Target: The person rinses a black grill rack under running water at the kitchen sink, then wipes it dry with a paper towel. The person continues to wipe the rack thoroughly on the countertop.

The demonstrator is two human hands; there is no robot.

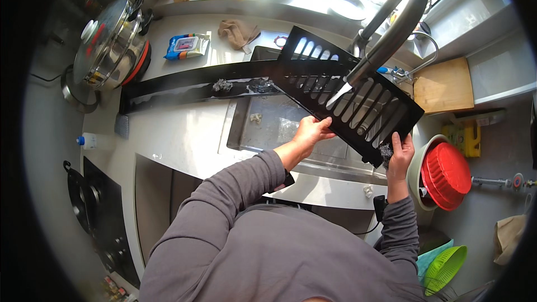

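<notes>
Holding a black grate (pixel 356 113) tilted above the sink (pixel 244 128), a person had the left grip (pixel 306 135) clamped on its near edge, the right grip (pixel 400 156) on its corner beside a scourer (pixel 386 153). A slick edge, I thought, could have slipped, knocking the tap (pixel 386 50).

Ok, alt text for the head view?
Left hand and right hand hold a slotted black panel below a tap, above a sink. A grey scrubber is by the right hand; another lies on a long black strip.
</notes>
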